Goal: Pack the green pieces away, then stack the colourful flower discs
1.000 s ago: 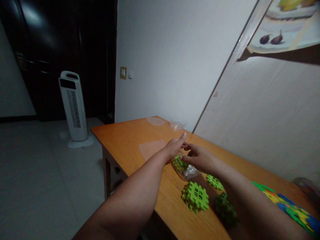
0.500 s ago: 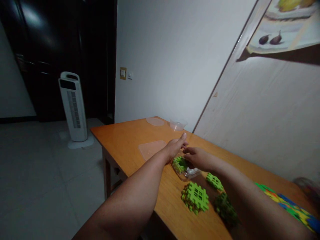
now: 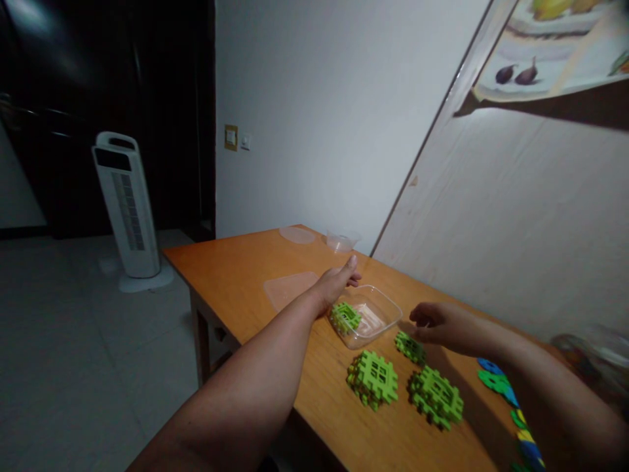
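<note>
My left hand (image 3: 339, 286) rests at the left side of a clear plastic container (image 3: 388, 322), thumb up and fingers stretched out, partly hidden behind the hand. Inside the container's left end lies a green interlocking plastic block piece (image 3: 346, 317). My right hand (image 3: 433, 320) hovers to the right of the container, its fingers loosely bent and apart with nothing seen in them. Just below it on the table is a small green block piece (image 3: 409, 347). Nearer to me sit two stacks of green pieces, a left stack (image 3: 374, 377) and a right stack (image 3: 436, 396).
A flat clear lid (image 3: 289, 290) lies on the wooden table (image 3: 230, 262) left of my hand. Farther back are a round lid (image 3: 297, 235) and a clear bowl (image 3: 342, 241). Colourful pieces (image 3: 496, 380) lie under my right forearm. A white tower fan (image 3: 128, 210) stands on the floor.
My right hand has moved from over the container rightward to above the small green piece, uncovering the container's inside. My left hand stays by the container. The view has shifted slightly.
</note>
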A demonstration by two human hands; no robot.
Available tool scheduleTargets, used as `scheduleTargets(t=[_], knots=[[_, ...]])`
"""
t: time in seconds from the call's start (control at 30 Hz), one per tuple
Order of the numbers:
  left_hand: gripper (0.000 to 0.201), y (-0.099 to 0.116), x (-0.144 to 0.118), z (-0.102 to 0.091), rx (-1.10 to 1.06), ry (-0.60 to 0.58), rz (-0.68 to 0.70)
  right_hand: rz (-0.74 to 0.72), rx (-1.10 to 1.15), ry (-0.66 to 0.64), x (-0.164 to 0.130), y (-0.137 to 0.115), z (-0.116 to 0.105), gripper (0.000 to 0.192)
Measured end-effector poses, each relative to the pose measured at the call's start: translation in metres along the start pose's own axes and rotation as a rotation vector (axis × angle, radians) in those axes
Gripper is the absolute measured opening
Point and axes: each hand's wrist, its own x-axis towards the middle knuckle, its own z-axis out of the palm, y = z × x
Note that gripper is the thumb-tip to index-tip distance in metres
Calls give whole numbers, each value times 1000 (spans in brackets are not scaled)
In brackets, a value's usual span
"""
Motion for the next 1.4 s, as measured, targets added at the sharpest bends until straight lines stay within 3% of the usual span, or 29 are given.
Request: scheduleTargets(t=[0.13,0.27,0.47,0.63,0.8,1.0,1.17,1.27,1.4], knots=[[88,-1,1,-1,10,-5,1,23,-38,-86,-8,5,18,46],[89,-3,1,-1,10,-8,0,28,-73,-90,-8,7,27,47],[89,-3,0,1,-20,8,-2,35,-7,36,-3,17,8,56],[88,-3,1,0,-13,4,-1,-69,179,91,-1,-32,-2,55],[90,-4,1,0,-27,-5,10,-74,138,78,15,-94,17,45],[89,-7,2,-1,-33,-2,56,-126,44,60,30,-120,35,50],[89,-8,3,-1,-17,-19,39,-61,140,140,24,-99,18,40],[88,-7,3,-1,-8,-7,23,-53,113,182,21,-64,2,25],[90,-5,2,-2,2,-12,0,14,21,136,17,-13,-4,18]])
